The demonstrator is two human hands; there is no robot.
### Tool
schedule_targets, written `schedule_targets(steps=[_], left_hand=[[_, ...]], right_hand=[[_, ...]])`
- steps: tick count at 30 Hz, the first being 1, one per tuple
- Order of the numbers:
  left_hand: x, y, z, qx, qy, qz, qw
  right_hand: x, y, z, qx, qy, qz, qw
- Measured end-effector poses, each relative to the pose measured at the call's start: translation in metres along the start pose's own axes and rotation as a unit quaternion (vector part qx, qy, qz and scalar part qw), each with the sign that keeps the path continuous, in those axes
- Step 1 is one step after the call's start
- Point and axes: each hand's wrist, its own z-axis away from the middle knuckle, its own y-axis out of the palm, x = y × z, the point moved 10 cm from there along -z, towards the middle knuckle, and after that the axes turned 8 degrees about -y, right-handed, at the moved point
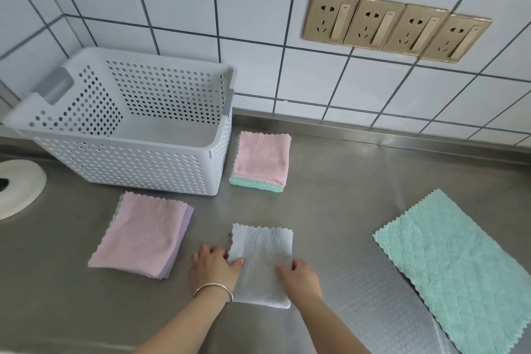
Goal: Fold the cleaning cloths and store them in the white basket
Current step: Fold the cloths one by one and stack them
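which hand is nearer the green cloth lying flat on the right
Right. The right hand rests on the grey cloth's right edge, the side facing the green cloth. The left hand is at the grey cloth's left edge, farther off.

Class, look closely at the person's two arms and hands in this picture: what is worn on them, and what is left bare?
Both forearms are bare, with no sleeves in view. The left hand has a thin silver-coloured bangle round its wrist. The right hand wears nothing: no glove, watch or bracelet shows. No rings can be made out on either hand.
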Motion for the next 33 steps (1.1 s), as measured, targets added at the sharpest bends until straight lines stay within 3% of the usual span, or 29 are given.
schedule_targets(steps=[5,8,10,14,19,24,33], left_hand=[[-0.02,-0.019,0.007,0.081,-0.025,0.257,0.963],[-0.053,-0.066,0.006,0.042,0.009,0.362,0.931],[-0.086,-0.105,0.006,0.009,0.081,0.386,0.919],[-0.153,-0.145,0.0,-0.055,0.248,0.245,0.936],[-0.183,-0.14,-0.061,-0.063,0.206,0.182,0.959],[-0.184,-0.107,-0.104,-0.017,0.162,0.131,0.978],[-0.173,-0.08,-0.127,-0.029,0.135,0.067,0.988]], right_hand=[[0.018,-0.019,-0.003,-0.001,-0.031,-0.103,0.994],[0.06,-0.05,-0.01,-0.027,-0.092,-0.161,0.982],[0.093,-0.07,-0.023,-0.04,-0.122,-0.198,0.972],[0.142,-0.092,-0.065,-0.05,-0.133,-0.25,0.958],[0.178,-0.087,-0.124,-0.037,-0.123,-0.258,0.958],[0.164,-0.062,-0.164,-0.035,-0.07,-0.211,0.974],[0.148,-0.051,-0.187,-0.033,-0.037,-0.096,0.994]])
